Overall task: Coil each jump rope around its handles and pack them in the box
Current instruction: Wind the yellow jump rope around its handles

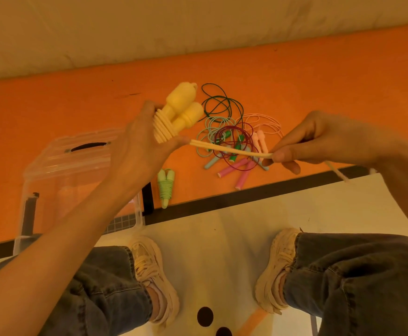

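Note:
My left hand (137, 146) grips the two yellow handles (182, 107) of a jump rope held side by side, with several turns of its pale cord wound around their lower part. The doubled free cord (229, 149) runs rightward to my right hand (319, 139), which pinches it between thumb and fingers; the cord's tail hangs past that hand. A green jump rope (165, 187), coiled around its handles, lies on the orange mat beside the clear plastic box (77, 170) at the left. A tangled pile of loose ropes (232, 139) with green, pink and pale blue handles lies on the mat beyond my hands.
The orange mat (319, 76) ends in a dark border strip (246, 197) near me. A white rug lies below it, where my two shoes (154, 275) and jeans-clad legs rest. A beige fabric surface lies beyond the mat.

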Demonstrator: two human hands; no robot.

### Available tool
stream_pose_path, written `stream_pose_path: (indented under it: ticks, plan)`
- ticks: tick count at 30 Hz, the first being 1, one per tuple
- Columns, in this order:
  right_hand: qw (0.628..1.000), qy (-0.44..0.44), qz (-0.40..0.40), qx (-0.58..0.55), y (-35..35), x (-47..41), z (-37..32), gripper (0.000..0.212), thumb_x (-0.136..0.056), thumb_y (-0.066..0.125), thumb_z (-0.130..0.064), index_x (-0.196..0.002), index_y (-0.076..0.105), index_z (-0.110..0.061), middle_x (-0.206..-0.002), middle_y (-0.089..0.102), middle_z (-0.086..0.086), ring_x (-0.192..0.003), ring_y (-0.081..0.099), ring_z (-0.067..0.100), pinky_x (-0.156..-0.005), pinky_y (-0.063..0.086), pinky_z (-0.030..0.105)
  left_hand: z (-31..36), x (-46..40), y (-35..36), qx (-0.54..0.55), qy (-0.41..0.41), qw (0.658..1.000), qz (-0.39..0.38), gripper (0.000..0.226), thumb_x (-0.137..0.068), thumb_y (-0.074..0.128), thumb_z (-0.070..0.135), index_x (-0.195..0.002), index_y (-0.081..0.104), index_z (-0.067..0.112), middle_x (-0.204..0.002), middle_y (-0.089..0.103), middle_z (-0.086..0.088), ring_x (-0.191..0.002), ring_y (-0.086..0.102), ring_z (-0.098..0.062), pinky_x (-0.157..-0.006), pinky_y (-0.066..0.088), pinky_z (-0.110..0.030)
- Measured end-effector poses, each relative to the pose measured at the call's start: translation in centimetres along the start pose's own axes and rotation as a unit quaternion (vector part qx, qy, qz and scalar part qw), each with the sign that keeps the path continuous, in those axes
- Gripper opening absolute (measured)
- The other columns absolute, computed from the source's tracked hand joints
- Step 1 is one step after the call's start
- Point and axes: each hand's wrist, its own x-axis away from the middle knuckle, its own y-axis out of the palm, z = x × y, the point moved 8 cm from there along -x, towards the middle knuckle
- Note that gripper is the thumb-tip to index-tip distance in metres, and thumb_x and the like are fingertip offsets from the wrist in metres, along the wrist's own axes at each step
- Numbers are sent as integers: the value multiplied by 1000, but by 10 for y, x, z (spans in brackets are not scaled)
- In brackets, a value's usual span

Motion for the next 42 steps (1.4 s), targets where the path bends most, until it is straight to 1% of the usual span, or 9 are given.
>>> stream_pose_path:
  ticks: [5, 12, 15, 17, 20, 23, 28, 33, 42]
  plan:
    - [999, -24, 23, -16, -10, 4, -4, 32, -78, 61, -38, -92, 77, -13, -54, 54, 2, -48, 29, 12, -45, 24, 22, 4, 6, 17, -77, 34, 993, -78, 67, -72, 53, 70, -118, 46, 21, -81, 49, 7, -64, 44, -8, -49, 28, -29]
    - [996, -67, 49, -32, -10, 2, -22, 19, -78, 62, -31, -85, 77, -22, -51, 56, -1, -46, 37, 4, -46, 30, 15, 19, 19, 31, -182, 67, 969, -154, 83, -62, 52, 79, -124, 48, 25, -76, 34, 12, -73, 42, -15, -52, 29, -27]
    - [995, -78, 44, -30, -7, -1, -29, 19, -78, 61, -29, -87, 75, -19, -51, 58, -4, -46, 42, 1, -47, 33, 11, 28, 28, 39, -215, 124, 960, -127, 68, -72, 52, 74, -119, 52, 25, -88, 57, 5, -85, 58, -23, -62, 45, -34]
    - [995, -85, 41, -34, -4, -2, -33, 14, -80, 61, -26, -82, 74, -20, -50, 58, -5, -44, 43, 0, -47, 32, 7, 35, 34, 46, -225, 169, 953, -111, 58, -81, 51, 68, -120, 54, 25, -95, 66, 1, -84, 61, -24, -55, 40, -31]
    - [995, -73, 70, -10, -9, -4, -31, 12, -83, 62, -17, -74, 70, -21, -48, 60, -13, -44, 51, -5, -46, 35, 3, 36, 37, 51, -229, 182, 948, -130, 50, -88, 49, 62, -123, 51, 26, -99, 65, 2, -83, 62, -21, -52, 30, -29]
    - [988, -69, 134, 26, -26, 0, -26, 14, -77, 68, -22, -88, 74, -18, -67, 71, -14, -70, 66, -4, -62, 48, 8, 29, 39, 55, -228, 163, 944, -173, 48, -89, 45, 63, -123, 49, 30, -99, 63, 6, -85, 61, -19, -54, 30, -30]
    - [968, -84, 238, 8, -44, 2, -24, 25, -83, 67, -18, -105, 71, -8, -79, 73, -16, -74, 65, -7, -60, 45, 4, 34, 46, 62, -197, 155, 940, -231, 44, -87, 46, 66, -117, 50, 34, -70, 39, 15, -71, 47, -12, -52, 33, -29]
    - [950, -94, 296, -33, -48, -4, -20, 24, -87, 65, -8, -109, 69, 0, -66, 70, -16, -55, 57, -9, -52, 40, 4, 47, 47, 59, -149, 190, 935, -260, 51, -77, 50, 76, -116, 54, 43, -78, 55, 14, -69, 45, -8, -56, 41, -29]
    - [958, -20, 286, -26, -41, -26, 2, 16, -83, 71, -16, -98, 74, -12, -77, 73, -8, -77, 68, -2, -65, 46, 5, 85, 69, 47, -117, 337, 917, -179, 64, -69, 52, 78, -119, 59, 38, -98, 69, 18, -82, 66, -9, -51, 41, -25]
